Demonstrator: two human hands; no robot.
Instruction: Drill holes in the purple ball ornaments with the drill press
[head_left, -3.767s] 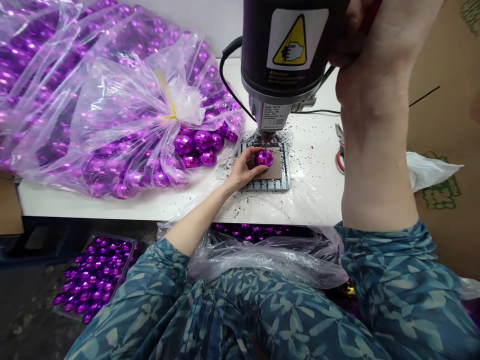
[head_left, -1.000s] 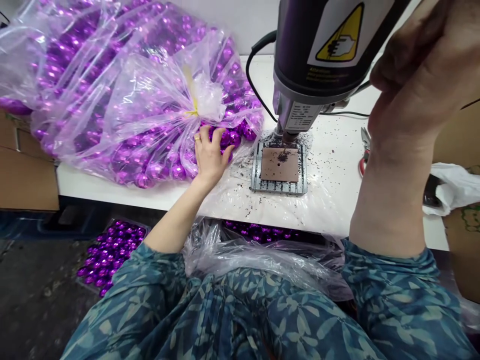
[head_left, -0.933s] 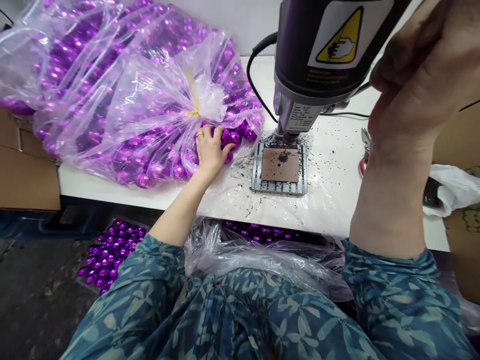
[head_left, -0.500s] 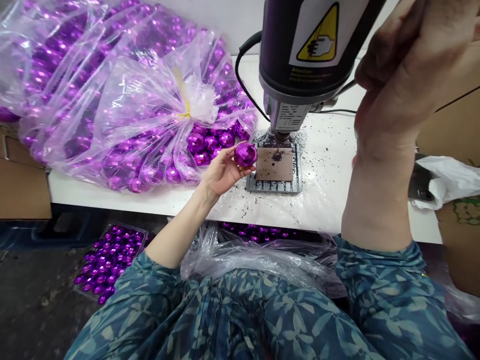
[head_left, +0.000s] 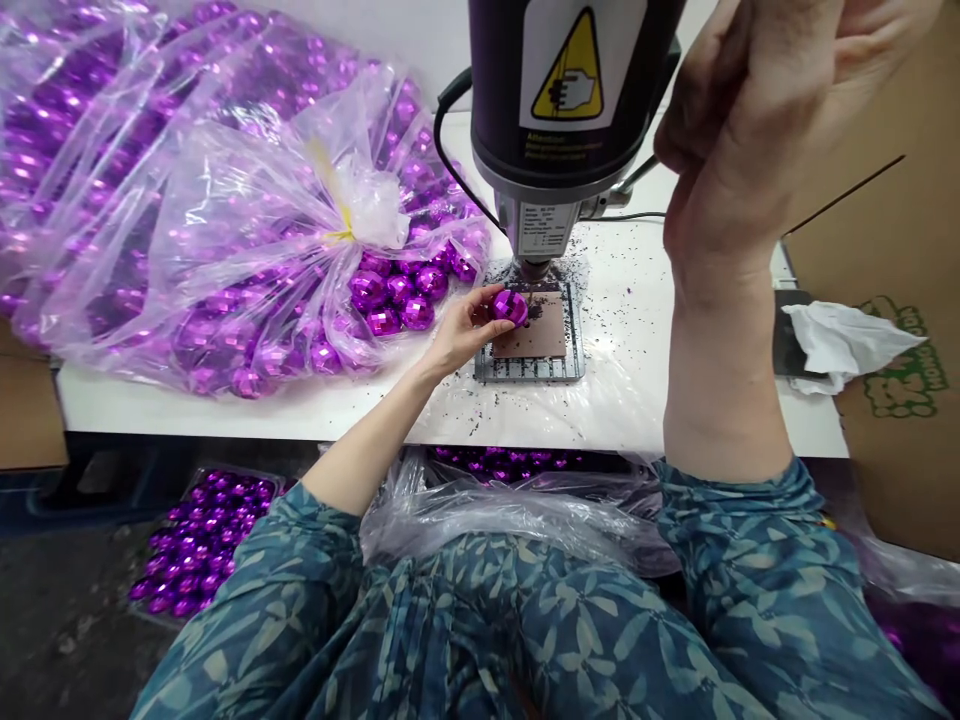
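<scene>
Between the fingertips and thumb of my left hand (head_left: 469, 328) is a shiny purple faceted ball (head_left: 509, 308). The ball is over the left part of a brown square plate (head_left: 544, 340), below the chuck of a black drill press (head_left: 566, 95). That plate lies on a slotted metal base (head_left: 529, 370) with dark shavings scattered around. Raised at the upper right, beside the drill, my right hand (head_left: 757, 120) is closed with its fingers curled; what it grips is hidden.
A clear bag (head_left: 247, 190) of purple balls, tied with yellow, fills the left of the white table (head_left: 622, 400). A tray of balls (head_left: 202, 540) stands low at left. White tissue (head_left: 847, 340) lies at right, near a cardboard box (head_left: 900, 260). Plastic film (head_left: 510, 520) hangs at the table's front.
My left hand has brought the ball rightward from beside the brown plate to over it, turning its fingers over the ball. The view has shifted; my right hand remains raised and closed.
</scene>
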